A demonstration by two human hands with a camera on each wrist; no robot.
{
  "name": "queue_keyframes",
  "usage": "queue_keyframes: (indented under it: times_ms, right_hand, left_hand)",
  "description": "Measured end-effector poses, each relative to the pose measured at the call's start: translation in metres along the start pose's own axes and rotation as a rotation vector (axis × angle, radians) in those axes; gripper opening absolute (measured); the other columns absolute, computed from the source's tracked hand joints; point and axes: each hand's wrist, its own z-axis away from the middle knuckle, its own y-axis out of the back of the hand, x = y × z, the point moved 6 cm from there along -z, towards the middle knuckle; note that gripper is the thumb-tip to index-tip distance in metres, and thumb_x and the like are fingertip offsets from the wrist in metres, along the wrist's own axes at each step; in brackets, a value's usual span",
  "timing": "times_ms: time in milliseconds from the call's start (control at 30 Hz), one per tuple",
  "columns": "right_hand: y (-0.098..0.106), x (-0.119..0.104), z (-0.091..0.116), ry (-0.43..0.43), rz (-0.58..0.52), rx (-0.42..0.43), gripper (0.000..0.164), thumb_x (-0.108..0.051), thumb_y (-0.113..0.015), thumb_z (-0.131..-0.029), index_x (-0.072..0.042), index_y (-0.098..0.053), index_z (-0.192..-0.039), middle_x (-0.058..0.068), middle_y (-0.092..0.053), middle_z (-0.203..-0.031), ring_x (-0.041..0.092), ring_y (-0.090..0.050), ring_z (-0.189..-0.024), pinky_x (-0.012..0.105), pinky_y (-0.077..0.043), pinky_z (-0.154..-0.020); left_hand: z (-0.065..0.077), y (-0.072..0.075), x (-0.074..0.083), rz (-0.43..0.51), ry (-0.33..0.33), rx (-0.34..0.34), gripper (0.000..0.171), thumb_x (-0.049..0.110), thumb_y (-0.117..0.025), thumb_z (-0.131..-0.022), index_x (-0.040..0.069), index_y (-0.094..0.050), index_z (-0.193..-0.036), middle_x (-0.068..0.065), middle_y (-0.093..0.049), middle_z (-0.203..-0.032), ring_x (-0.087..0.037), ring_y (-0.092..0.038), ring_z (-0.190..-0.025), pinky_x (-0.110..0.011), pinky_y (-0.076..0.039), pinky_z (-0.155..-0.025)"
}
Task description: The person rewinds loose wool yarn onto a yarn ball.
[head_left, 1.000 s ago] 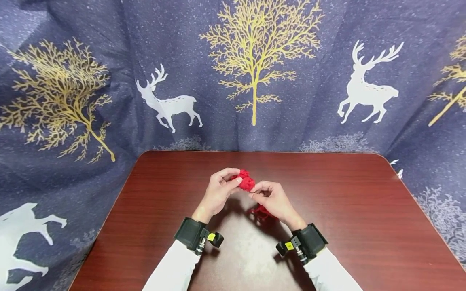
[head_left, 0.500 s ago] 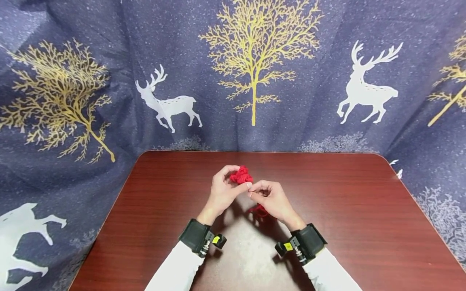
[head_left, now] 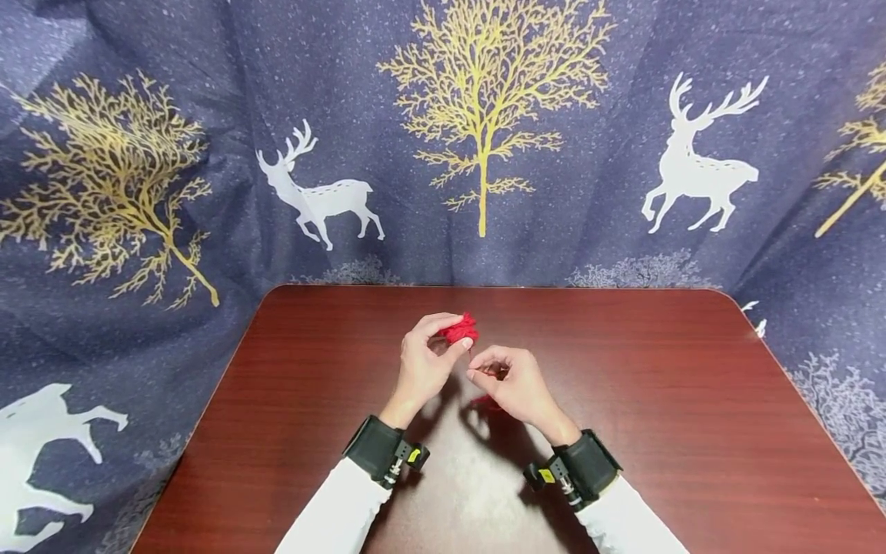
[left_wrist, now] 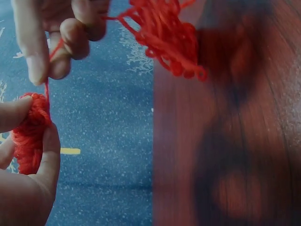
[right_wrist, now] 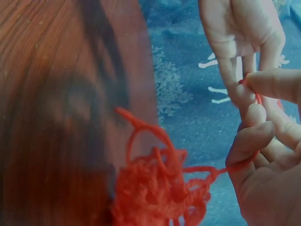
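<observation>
My left hand [head_left: 422,365] holds a wound ball of red yarn [head_left: 460,329] between thumb and fingers, above the table. In the left wrist view the wound yarn [left_wrist: 30,141] looks long and narrow. Close by on the right, my right hand [head_left: 521,385] pinches a single red strand [left_wrist: 47,89], which runs taut to the ball. From the curled fingers of the right hand [right_wrist: 265,174], the strand leads on to a loose, looped tangle of red yarn [right_wrist: 155,188]. In the head view, most of this tangle [head_left: 487,402] is hidden behind the right hand.
The reddish-brown wooden table [head_left: 664,400] spreads beneath both hands, with rounded far corners. Behind it hangs a dark blue cloth [head_left: 554,231] printed with gold trees and white deer. A black strap with a small camera sits on each wrist.
The left hand has turned the yarn ball and shifted slightly to the right. The right hand has drawn a little down and away, and a short strand now shows between the hands.
</observation>
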Motion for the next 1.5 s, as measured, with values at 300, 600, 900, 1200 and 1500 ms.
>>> queue_keyframes:
  times_ms: [300, 600, 900, 1200, 1500]
  right_hand:
    - [0.001, -0.014, 0.000, 0.079, 0.125, 0.019, 0.010, -0.004, -0.078, -0.083, -0.012, -0.075, -0.087, -0.010, -0.068, -0.072, 0.006, -0.057, -0.059, 0.023, -0.050, -0.053]
    - [-0.005, -0.007, -0.001, -0.029, 0.104, 0.035, 0.011, -0.003, -0.079, -0.082, -0.012, -0.075, -0.086, -0.007, -0.066, -0.068, 0.008, -0.056, -0.058, 0.021, -0.046, -0.054]
    - [-0.014, -0.017, 0.001, -0.001, 0.127, 0.005, 0.011, -0.004, -0.077, -0.083, -0.014, -0.074, -0.088, -0.009, -0.066, -0.067, 0.005, -0.057, -0.056, 0.023, -0.049, -0.052]
    - [-0.007, -0.018, 0.000, 0.074, 0.141, 0.017, 0.011, -0.004, -0.079, -0.083, -0.012, -0.074, -0.088, -0.009, -0.066, -0.066, 0.003, -0.056, -0.054, 0.023, -0.049, -0.051]
    - [0.012, -0.020, -0.005, 0.105, 0.167, 0.043, 0.014, -0.001, -0.079, -0.083, -0.010, -0.076, -0.092, -0.007, -0.068, -0.072, 0.007, -0.057, -0.058, 0.024, -0.049, -0.051]
  left_hand:
    - [-0.004, 0.007, -0.017, 0.298, 0.290, 0.111, 0.030, -0.003, -0.075, -0.089, -0.011, -0.067, -0.116, -0.017, -0.071, -0.107, -0.016, -0.070, -0.089, -0.026, -0.059, -0.078]
    - [-0.001, 0.004, -0.023, 0.686, 0.485, 0.190, 0.017, -0.012, -0.068, -0.087, -0.005, -0.056, -0.097, -0.015, -0.067, -0.102, -0.018, -0.072, -0.083, -0.031, -0.061, -0.078]
    - [0.006, 0.011, -0.028, 0.190, 0.408, 0.252, 0.028, 0.009, -0.089, -0.076, 0.004, -0.061, -0.074, -0.002, -0.061, -0.075, -0.013, -0.057, -0.074, -0.020, -0.046, -0.059]
    - [0.008, 0.008, -0.023, -0.101, 0.308, 0.093, 0.012, 0.015, -0.083, -0.085, 0.006, -0.077, -0.090, -0.005, -0.072, -0.094, -0.015, -0.062, -0.088, -0.024, -0.048, -0.068]
    - [0.011, 0.000, -0.026, 0.012, 0.350, -0.115, 0.033, 0.003, -0.076, -0.089, 0.000, -0.064, -0.119, -0.016, -0.072, -0.110, -0.021, -0.069, -0.095, -0.025, -0.054, -0.075]
